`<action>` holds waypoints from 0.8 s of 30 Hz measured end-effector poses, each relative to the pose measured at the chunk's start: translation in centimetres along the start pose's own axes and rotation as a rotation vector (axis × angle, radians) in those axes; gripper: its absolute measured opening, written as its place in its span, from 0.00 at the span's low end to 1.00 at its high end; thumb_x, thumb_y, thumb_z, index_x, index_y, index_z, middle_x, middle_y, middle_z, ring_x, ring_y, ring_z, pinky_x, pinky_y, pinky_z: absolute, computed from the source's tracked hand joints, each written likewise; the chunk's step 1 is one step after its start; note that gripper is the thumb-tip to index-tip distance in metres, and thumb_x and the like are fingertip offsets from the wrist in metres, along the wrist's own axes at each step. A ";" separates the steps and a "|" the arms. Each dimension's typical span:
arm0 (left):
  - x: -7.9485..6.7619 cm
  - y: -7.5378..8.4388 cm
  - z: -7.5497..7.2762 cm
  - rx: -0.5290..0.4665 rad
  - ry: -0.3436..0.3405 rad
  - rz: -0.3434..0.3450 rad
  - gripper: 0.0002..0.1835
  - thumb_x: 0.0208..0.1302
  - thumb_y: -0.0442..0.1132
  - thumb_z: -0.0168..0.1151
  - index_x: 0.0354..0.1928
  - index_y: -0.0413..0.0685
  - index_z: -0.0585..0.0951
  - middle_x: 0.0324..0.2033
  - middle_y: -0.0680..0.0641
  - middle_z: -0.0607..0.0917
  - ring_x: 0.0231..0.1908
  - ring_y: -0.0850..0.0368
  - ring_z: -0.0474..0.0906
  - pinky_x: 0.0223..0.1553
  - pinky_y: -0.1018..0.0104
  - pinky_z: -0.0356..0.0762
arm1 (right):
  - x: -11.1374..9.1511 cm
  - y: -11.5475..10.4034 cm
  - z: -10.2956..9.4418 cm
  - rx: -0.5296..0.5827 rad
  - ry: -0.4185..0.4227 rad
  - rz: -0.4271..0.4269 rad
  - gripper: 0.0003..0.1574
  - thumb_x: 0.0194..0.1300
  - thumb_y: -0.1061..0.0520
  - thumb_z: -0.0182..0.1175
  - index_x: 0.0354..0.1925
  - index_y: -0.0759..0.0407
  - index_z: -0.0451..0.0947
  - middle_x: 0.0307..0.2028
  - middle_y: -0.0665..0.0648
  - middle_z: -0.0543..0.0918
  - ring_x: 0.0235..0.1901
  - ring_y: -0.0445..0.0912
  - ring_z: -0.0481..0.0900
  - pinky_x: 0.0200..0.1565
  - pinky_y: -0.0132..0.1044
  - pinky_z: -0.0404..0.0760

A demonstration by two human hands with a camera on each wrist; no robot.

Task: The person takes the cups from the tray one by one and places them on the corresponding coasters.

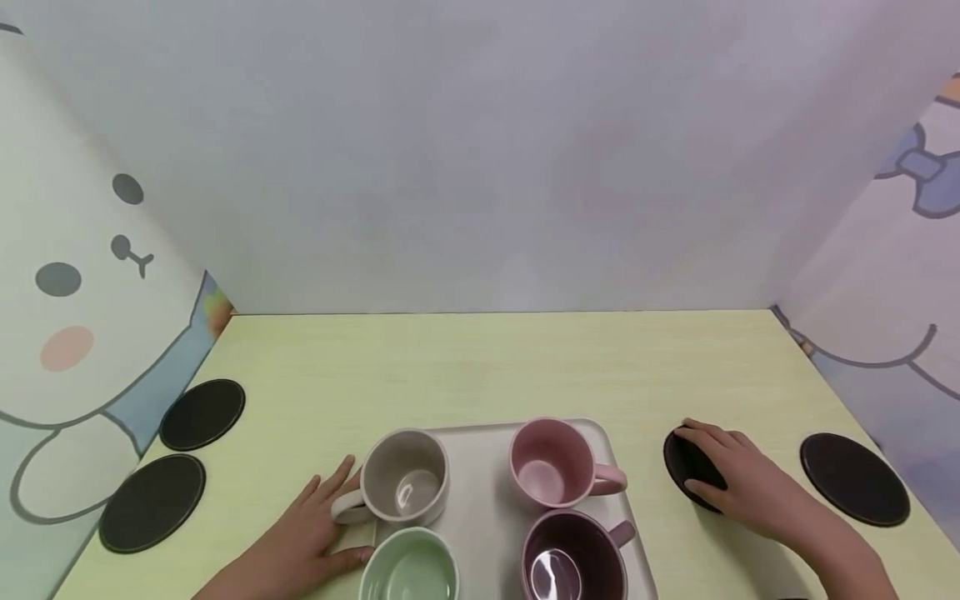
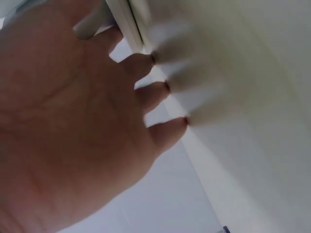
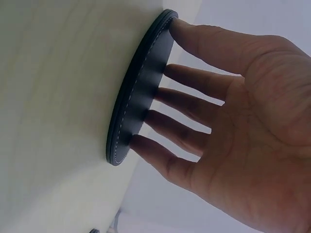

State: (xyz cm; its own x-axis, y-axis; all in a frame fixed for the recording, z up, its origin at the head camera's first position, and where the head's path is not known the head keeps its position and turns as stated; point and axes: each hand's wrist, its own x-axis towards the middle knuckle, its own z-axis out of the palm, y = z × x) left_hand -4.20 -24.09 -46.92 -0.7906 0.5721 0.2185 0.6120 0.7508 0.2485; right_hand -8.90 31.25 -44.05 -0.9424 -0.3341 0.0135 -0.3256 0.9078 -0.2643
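My right hand (image 1: 750, 487) rests its fingertips on a round black coaster (image 1: 678, 463) lying on the table, right of the tray. In the right wrist view the coaster (image 3: 135, 104) has white stitching round its rim; the fingers are nearly straight and the thumb touches near its edge. My left hand (image 1: 300, 537) lies spread at the left side of the white tray (image 1: 480, 462), fingertips on the table (image 2: 233, 145). Closest to it are a light grey mug (image 1: 405, 479) and a pale green cup (image 1: 411, 571), the latter cut off by the frame.
A pink mug (image 1: 551, 465) and a dark purple mug (image 1: 573, 558) stand on the tray's right side. Two black coasters lie at the far left, the upper coaster (image 1: 202, 414) behind the lower. Another coaster (image 1: 855, 479) lies far right. Walls enclose the table's back and sides.
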 end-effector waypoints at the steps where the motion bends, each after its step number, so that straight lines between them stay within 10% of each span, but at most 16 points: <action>1: 0.0 0.0 0.1 -0.011 0.004 -0.017 0.36 0.58 0.65 0.63 0.68 0.62 0.73 0.74 0.57 0.64 0.76 0.75 0.27 0.78 0.63 0.31 | 0.3 -0.1 0.0 -0.003 -0.002 -0.003 0.40 0.56 0.51 0.72 0.65 0.57 0.70 0.65 0.64 0.73 0.57 0.66 0.73 0.50 0.62 0.76; 3: 0.1 0.0 0.2 -0.002 0.036 -0.023 0.38 0.56 0.67 0.63 0.67 0.62 0.73 0.74 0.57 0.64 0.77 0.72 0.33 0.74 0.53 0.46 | 0.8 -0.3 -0.1 -0.002 -0.010 -0.008 0.40 0.57 0.51 0.72 0.65 0.57 0.70 0.65 0.64 0.73 0.57 0.66 0.73 0.50 0.62 0.76; 9: 0.6 -0.1 0.1 -0.054 0.093 -0.044 0.50 0.47 0.68 0.69 0.68 0.47 0.69 0.66 0.49 0.70 0.67 0.55 0.57 0.63 0.70 0.51 | 2.3 -0.9 0.0 -0.012 -0.028 -0.013 0.39 0.59 0.51 0.70 0.65 0.58 0.69 0.66 0.65 0.72 0.59 0.68 0.72 0.50 0.63 0.76; 16: 1.3 0.2 -0.4 -0.160 0.068 -0.179 0.40 0.42 0.61 0.76 0.59 0.59 0.75 0.57 0.58 0.74 0.57 0.64 0.63 0.52 0.59 0.66 | 3.5 -1.5 -0.1 -0.017 -0.010 -0.047 0.38 0.60 0.52 0.69 0.65 0.59 0.69 0.65 0.66 0.72 0.58 0.69 0.72 0.50 0.64 0.76; 24: 1.9 -0.3 -0.5 -0.371 0.062 -0.006 0.26 0.53 0.50 0.74 0.55 0.64 0.77 0.46 0.65 0.78 0.44 0.71 0.71 0.41 0.69 0.72 | 4.3 -2.0 -0.2 -0.016 -0.003 -0.061 0.37 0.60 0.52 0.69 0.65 0.59 0.70 0.64 0.65 0.74 0.57 0.68 0.74 0.45 0.63 0.78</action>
State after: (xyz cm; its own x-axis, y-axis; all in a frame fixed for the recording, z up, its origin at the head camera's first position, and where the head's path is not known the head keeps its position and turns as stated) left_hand -5.90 -23.37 -46.07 -0.7985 0.5382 0.2695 0.5822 0.5769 0.5729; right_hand -12.27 28.06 -43.25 -0.9207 -0.3894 0.0265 -0.3834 0.8899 -0.2472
